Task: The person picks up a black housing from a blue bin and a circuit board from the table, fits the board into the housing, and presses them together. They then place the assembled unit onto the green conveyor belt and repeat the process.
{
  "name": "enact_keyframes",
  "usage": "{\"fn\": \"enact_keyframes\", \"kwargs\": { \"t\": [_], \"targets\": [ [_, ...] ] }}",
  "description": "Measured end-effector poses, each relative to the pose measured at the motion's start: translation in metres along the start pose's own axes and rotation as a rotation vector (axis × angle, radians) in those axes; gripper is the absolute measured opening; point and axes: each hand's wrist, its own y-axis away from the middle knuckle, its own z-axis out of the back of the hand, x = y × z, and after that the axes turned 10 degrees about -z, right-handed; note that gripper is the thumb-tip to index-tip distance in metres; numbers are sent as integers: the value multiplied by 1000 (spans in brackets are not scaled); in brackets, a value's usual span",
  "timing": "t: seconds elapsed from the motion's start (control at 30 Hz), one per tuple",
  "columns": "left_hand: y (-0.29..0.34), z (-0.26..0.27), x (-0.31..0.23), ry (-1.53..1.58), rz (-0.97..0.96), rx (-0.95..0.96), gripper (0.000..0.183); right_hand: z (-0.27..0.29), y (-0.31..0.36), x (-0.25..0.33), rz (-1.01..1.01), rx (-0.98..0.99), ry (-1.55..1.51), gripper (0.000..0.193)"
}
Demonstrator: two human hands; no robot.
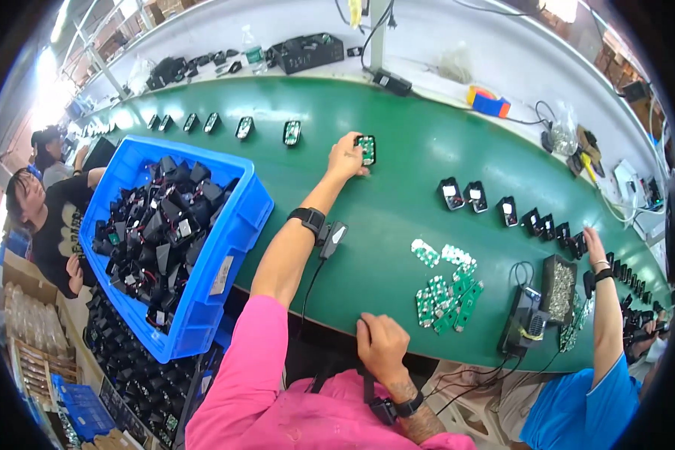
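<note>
My left hand [346, 157] reaches out over the green table and grips a small black plastic housing [358, 140] by its side. A green circuit board [367, 152] with white parts sits inside that housing. My right hand [383, 345] rests as a loose fist at the table's near edge, with nothing showing in it. To the left of the held piece, similar housings with boards, such as this one [292, 133], stand in a spaced row. Loose green circuit boards [448, 298] lie in a pile to the right of my right hand.
A big blue bin [253, 196] full of black housings stands at the left. On the right runs a row of black housings [508, 211], where a co-worker's hand [594, 247] touches one. Near it are a box of small metal parts [559, 289] and a black device [523, 321] with cables.
</note>
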Motion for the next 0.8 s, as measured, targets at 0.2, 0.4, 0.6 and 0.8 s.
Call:
{"fn": "enact_keyframes", "kwargs": {
  "t": [0.2,0.4,0.6,0.8],
  "targets": [
    [-12,-10,-12,-267,136,6,32,-2,-1,-5,47,-40,62,8],
    [67,-97,-76,-520,-277,467,99,-2,-5,-8,59,-38,34,7],
    [53,-144,-83,-529,-264,423,85,8,-7,-7,9,45,-132,8],
    [76,-68,-59,-181,-331,157,63,51,-68,-3,-193,-21,368,43]
  ]
}}
